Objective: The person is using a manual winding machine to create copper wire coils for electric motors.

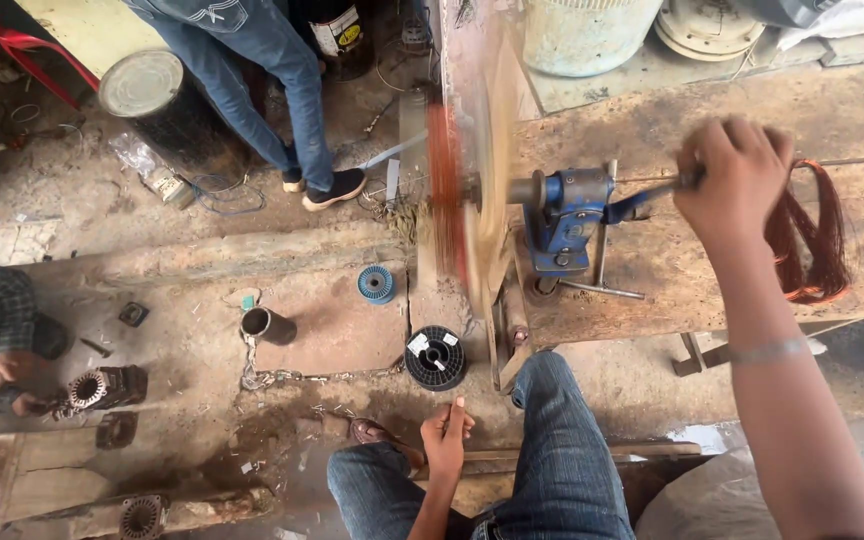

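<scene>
A dusty concrete workshop floor lies below, strewn with wire scraps and small parts, and a worn wooden table (pixel 712 270) runs along the right side. Clamped to the table is a blue hand-cranked winding machine (pixel 564 215); its wooden former with copper wire (pixel 462 190) is blurred from spinning. The right hand (pixel 734 175) is closed in a fist around the crank handle (pixel 652 195), with a metal bangle on its wrist. Just beside that hand, a finished loop of copper wire coil (pixel 812 240) lies on the table. The left hand (pixel 446 435) sits low, above the person's knee, fingers curled and pinched together with the thumb up; whether a strand of wire runs through it cannot be told. On the floor near it stand a black wire spool (pixel 436 357), a smaller blue spool (pixel 376 284) and a short metal pipe piece (pixel 266 324). At the left edge another person's hands work at a motor stator (pixel 92 388). Someone in jeans stands beyond, next to a dark drum (pixel 167 110).
</scene>
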